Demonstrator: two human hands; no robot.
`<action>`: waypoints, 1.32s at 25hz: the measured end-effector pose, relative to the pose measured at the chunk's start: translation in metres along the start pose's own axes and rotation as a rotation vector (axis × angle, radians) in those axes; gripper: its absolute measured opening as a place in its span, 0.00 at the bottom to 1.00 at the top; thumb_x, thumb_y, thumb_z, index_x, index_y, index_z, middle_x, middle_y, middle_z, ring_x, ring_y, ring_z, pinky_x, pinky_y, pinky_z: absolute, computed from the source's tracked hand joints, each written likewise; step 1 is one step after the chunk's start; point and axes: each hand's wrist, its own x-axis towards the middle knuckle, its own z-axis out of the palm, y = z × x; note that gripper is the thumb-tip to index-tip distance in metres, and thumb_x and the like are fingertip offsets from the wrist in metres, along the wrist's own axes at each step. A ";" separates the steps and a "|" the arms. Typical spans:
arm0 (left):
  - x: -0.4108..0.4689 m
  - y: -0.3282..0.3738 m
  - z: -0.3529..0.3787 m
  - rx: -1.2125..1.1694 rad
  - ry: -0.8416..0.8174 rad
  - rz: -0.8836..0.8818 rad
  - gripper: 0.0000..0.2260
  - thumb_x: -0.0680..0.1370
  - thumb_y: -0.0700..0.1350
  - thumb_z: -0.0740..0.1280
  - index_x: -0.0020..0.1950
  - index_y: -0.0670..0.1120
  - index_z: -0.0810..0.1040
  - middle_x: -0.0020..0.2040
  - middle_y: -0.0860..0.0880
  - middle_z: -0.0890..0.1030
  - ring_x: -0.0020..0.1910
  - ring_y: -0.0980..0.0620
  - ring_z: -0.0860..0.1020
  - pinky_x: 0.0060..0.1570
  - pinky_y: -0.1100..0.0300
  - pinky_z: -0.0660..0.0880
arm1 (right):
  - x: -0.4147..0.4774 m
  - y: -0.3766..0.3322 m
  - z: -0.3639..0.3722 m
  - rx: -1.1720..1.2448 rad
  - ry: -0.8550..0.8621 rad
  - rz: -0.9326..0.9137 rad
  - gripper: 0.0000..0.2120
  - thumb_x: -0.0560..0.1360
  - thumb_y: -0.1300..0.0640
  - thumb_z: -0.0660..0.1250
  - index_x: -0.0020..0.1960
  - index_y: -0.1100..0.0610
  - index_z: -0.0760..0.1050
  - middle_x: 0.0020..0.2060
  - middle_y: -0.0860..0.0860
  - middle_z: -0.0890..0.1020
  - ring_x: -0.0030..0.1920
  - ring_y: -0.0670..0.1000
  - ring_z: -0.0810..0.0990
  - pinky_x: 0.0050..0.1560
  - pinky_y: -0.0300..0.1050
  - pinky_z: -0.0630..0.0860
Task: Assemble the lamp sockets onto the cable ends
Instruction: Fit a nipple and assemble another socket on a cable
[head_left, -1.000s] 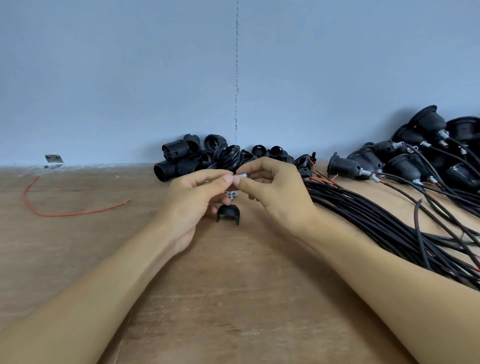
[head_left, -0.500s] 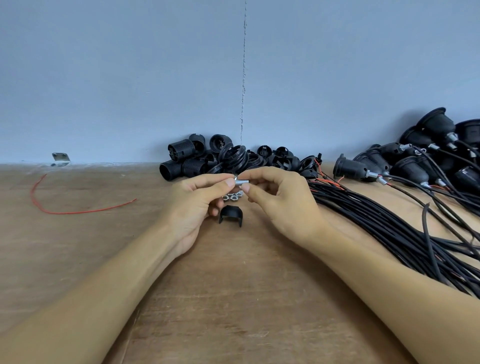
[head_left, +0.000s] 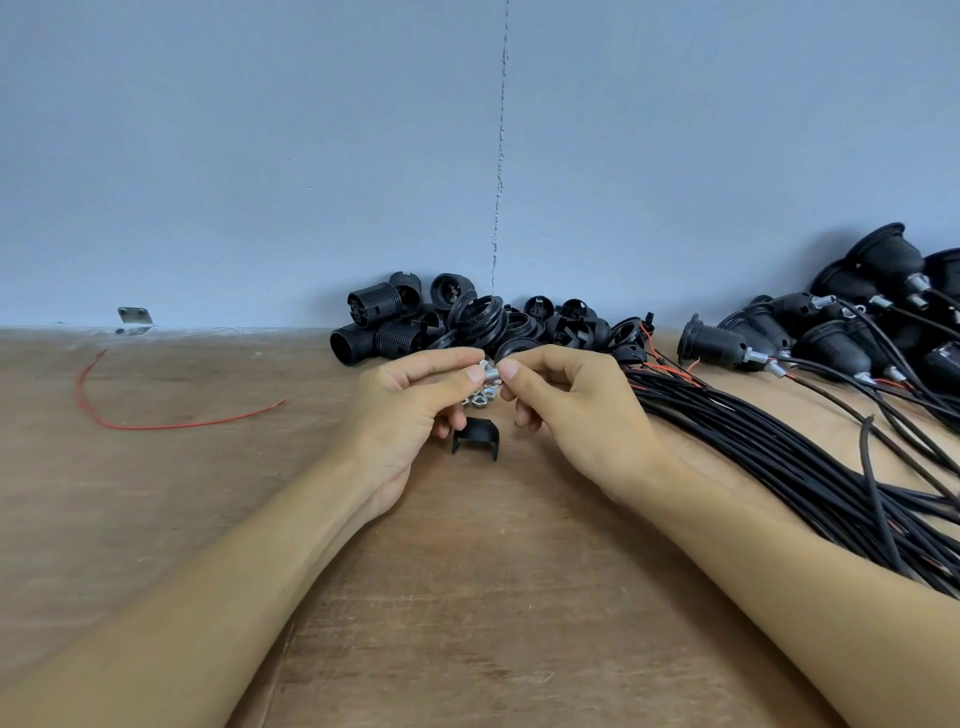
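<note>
Both hands meet above the wooden desk (head_left: 467, 597), the left hand (head_left: 410, 415) and right hand (head_left: 576, 415) pinching a small metal fitting (head_left: 488, 372) between fingertips. Loose nuts (head_left: 480, 397) and a black cap (head_left: 476, 438) lie just below; black socket parts (head_left: 415, 322) pile behind, cables (head_left: 779, 457) lie to the right.

Soft even light — sharp, edges bowed

Matt worn wood table (head_left: 467, 597), glossy black plastic sockets (head_left: 374, 317), shiny metal nuts (head_left: 480, 397)
</note>
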 end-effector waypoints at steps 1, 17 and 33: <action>0.000 -0.001 0.000 0.007 0.011 0.006 0.09 0.71 0.43 0.77 0.50 0.50 0.88 0.37 0.51 0.84 0.28 0.57 0.74 0.29 0.67 0.69 | 0.000 0.000 0.001 0.078 -0.006 0.018 0.04 0.79 0.56 0.69 0.48 0.54 0.83 0.34 0.55 0.84 0.34 0.45 0.79 0.41 0.43 0.77; -0.002 -0.004 0.005 0.065 0.088 0.078 0.07 0.78 0.43 0.73 0.46 0.55 0.88 0.42 0.49 0.87 0.27 0.56 0.76 0.28 0.67 0.70 | -0.004 -0.006 0.010 0.239 0.066 0.018 0.04 0.76 0.66 0.72 0.48 0.58 0.80 0.38 0.54 0.85 0.38 0.50 0.85 0.45 0.43 0.82; -0.011 0.000 0.013 0.167 0.184 0.144 0.05 0.80 0.40 0.70 0.49 0.44 0.86 0.39 0.51 0.87 0.24 0.62 0.75 0.25 0.71 0.68 | -0.011 -0.013 0.010 -0.094 0.119 -0.145 0.05 0.76 0.62 0.72 0.48 0.53 0.82 0.38 0.44 0.85 0.41 0.45 0.84 0.48 0.45 0.81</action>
